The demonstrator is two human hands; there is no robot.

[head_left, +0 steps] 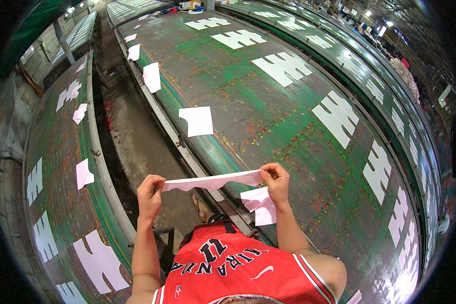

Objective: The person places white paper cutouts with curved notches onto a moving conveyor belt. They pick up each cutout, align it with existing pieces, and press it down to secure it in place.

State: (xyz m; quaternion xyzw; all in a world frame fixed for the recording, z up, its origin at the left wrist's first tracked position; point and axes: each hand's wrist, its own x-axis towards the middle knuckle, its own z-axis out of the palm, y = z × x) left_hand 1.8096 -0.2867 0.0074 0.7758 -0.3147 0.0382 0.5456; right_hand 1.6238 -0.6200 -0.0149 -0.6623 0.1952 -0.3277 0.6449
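Note:
A pale pink-white cut cloth piece [213, 181] is stretched between my two hands, its top edge nearly straight and its lower edge wavy. My left hand [151, 191] pinches one end over the aisle. At the other end my right hand [273, 178] pinches the cloth above the edge of the right-hand table. Just below that hand, partly covered by my right wrist, a white and pink piece [264, 215] lies on the tabletop. Farther up the same table edge lies a white piece [197, 121] with a curved notch.
Long green, paint-speckled tables [228, 91] run away on both sides of a narrow concrete aisle [131, 131]. Metal rails [175, 139] edge them. Several white cut-out panels [337, 116] lie along the right table, and more [101, 261] on the left table.

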